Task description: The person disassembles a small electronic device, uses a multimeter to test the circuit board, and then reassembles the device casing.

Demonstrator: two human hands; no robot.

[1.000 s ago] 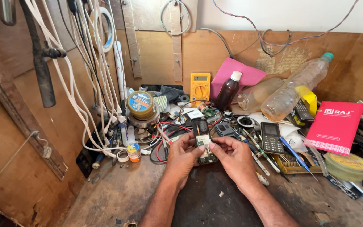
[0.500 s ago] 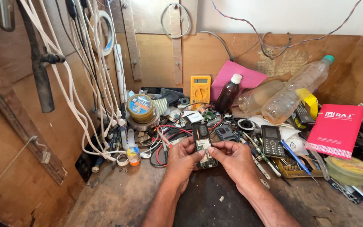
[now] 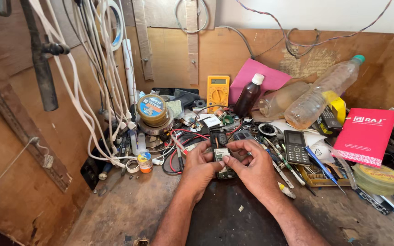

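Circuit board (image 3: pixel 222 155) from an opened phone sits pinched between my left hand (image 3: pixel 200 166) and right hand (image 3: pixel 251 168), over the dark mat (image 3: pixel 233 218) at the bench's (image 3: pixel 115 209) near edge. Fingertips hide its middle, so perhaps two pieces. Brown boards wall the back; a yellow multimeter (image 3: pixel 218 91) leans there.

A yellow multimeter (image 3: pixel 218 92) stands against the back board. A dark brown bottle (image 3: pixel 248 95) leans beside it. Two clear plastic bottles (image 3: pixel 315 98) lie tilted. A red booklet (image 3: pixel 365 136) rests right of a black keypad phone (image 3: pixel 295 147). White cables (image 3: pixel 92 91) hang left.
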